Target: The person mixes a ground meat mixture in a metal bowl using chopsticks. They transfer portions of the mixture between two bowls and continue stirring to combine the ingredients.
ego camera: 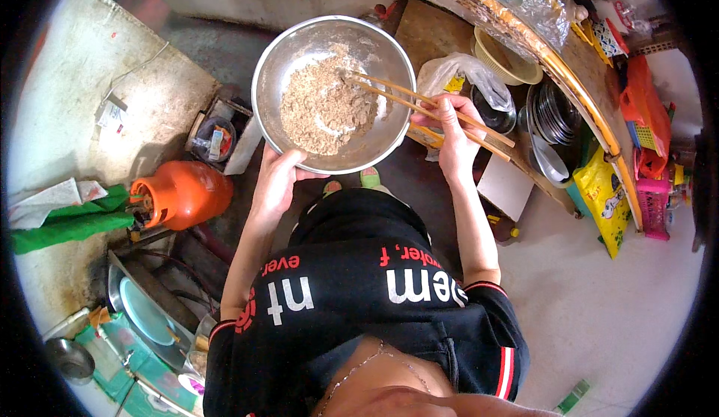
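A round stainless steel bowl (264, 115) is held up before me, tilted slightly. Its near left rim is gripped by my left hand (276, 181), thumb over the edge and fingers below. Inside lies a crumbly tan mixture (320, 108) with patches of white powder. A pair of wooden chopsticks (393, 94) is held in my right hand (456, 133) at the bowl's right side. The chopstick tips touch the mixture near its upper right part; their exact ends are partly buried in it.
An orange gas cylinder (194, 194) stands at left, near a box (242, 150) holding a wrapped item. On the right, a wooden shelf (429, 27) carries a cream plastic basket (505, 63), a plastic bag (483, 80) and stacked dark dishes (553, 114). A basin (143, 310) sits lower left.
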Available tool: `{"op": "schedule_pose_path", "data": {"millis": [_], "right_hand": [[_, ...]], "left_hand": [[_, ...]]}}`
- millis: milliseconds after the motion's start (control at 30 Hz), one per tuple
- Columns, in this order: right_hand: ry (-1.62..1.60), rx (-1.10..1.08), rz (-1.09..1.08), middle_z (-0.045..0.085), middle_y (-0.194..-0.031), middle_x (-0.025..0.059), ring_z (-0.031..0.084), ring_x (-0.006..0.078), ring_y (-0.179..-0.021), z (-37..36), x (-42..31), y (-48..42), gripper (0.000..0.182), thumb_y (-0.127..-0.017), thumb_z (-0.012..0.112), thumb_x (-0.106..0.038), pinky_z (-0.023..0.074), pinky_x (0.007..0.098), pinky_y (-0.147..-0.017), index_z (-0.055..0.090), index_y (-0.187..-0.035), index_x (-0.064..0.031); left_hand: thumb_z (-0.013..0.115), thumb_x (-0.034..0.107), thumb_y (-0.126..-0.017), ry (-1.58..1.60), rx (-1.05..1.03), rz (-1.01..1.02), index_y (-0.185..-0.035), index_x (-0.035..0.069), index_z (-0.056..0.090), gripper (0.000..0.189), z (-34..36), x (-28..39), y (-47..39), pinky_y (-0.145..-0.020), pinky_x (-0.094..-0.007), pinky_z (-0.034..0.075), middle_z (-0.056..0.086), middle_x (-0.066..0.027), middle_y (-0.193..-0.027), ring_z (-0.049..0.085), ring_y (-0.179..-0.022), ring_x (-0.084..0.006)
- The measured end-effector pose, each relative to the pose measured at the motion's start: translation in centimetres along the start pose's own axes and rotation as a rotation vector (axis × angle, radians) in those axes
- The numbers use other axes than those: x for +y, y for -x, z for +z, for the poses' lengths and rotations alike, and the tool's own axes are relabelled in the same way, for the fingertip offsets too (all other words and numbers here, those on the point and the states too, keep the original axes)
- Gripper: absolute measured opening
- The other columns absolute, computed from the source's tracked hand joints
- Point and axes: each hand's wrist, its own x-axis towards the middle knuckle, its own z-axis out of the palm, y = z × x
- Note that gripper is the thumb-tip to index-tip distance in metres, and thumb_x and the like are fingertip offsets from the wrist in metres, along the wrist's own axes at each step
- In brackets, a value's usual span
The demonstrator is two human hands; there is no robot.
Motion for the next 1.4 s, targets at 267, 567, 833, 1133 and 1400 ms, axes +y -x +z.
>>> {"op": "schedule_pose_path", "data": {"millis": [267, 567, 833, 1133, 1400], "right_hand": [[0.113, -0.014, -0.002, 0.064, -0.085, 0.0135, 0.066, 0.0201, -0.072, 0.5, 0.1, 0.9, 0.023, -0.090, 0.057, -0.020, 0.0528, 0.0282, -0.065, 0.055, -0.096, 0.0026], [0.061, 0.017, 0.026, 0.065, -0.083, 0.0144, 0.066, 0.0212, -0.069, 0.7, 1.0, 0.1, 0.021, -0.091, 0.057, -0.019, 0.0532, 0.0289, -0.063, 0.054, -0.091, 0.0025], [-0.199, 0.059, 0.136, 0.063, -0.083, 0.0176, 0.066, 0.0242, -0.064, -1.3, 0.9, -1.3, 0.018, -0.090, 0.056, -0.017, 0.0553, 0.0333, -0.061, 0.054, -0.090, 0.0008], [-0.560, -0.210, 0.009, 0.059, -0.070, 0.0177, 0.057, 0.0226, -0.049, -2.0, -6.1, -1.2, 0.021, -0.094, 0.047, -0.021, 0.0503, 0.0314, -0.043, 0.050, -0.088, -0.0015], [-0.978, -0.548, 0.217, 0.048, -0.049, 0.0112, 0.046, 0.0175, -0.031, 1.2, -10.2, -0.6, 0.041, -0.089, 0.054, -0.043, 0.0389, 0.0251, -0.027, 0.048, -0.072, -0.0053]], "left_hand": [[0.044, 0.002, -0.080, -0.002, -0.009, -0.005, -0.126, -0.006, 0.036, 0.047, 0.0, 0.3, 0.0, -0.068, -0.0428, 0.059, 0.054, -0.0209, -0.117, 0.062, -0.095, -0.0327], [0.046, 0.003, -0.081, -0.014, -0.001, -0.012, -0.127, -0.003, 0.035, 0.048, -0.2, 0.6, 0.2, -0.067, -0.0432, 0.059, 0.052, -0.0203, -0.118, 0.061, -0.096, -0.0326], [0.048, 0.007, -0.081, -0.039, -0.005, -0.096, -0.128, -0.002, 0.032, 0.050, -0.5, 1.8, 0.7, -0.064, -0.0420, 0.059, 0.051, -0.0199, -0.119, 0.062, -0.093, -0.0310], [0.056, 0.006, -0.080, -0.061, 0.065, -0.201, -0.131, 0.000, 0.034, 0.056, -0.5, 4.6, 3.9, -0.082, -0.0371, 0.049, 0.052, -0.0143, -0.119, 0.057, -0.103, -0.0243], [0.060, 0.004, -0.072, -0.037, 0.128, -0.198, -0.131, -0.003, 0.036, 0.064, 0.7, 5.8, 4.9, -0.100, -0.0353, 0.032, 0.049, -0.0131, -0.125, 0.046, -0.116, -0.0223]]}}
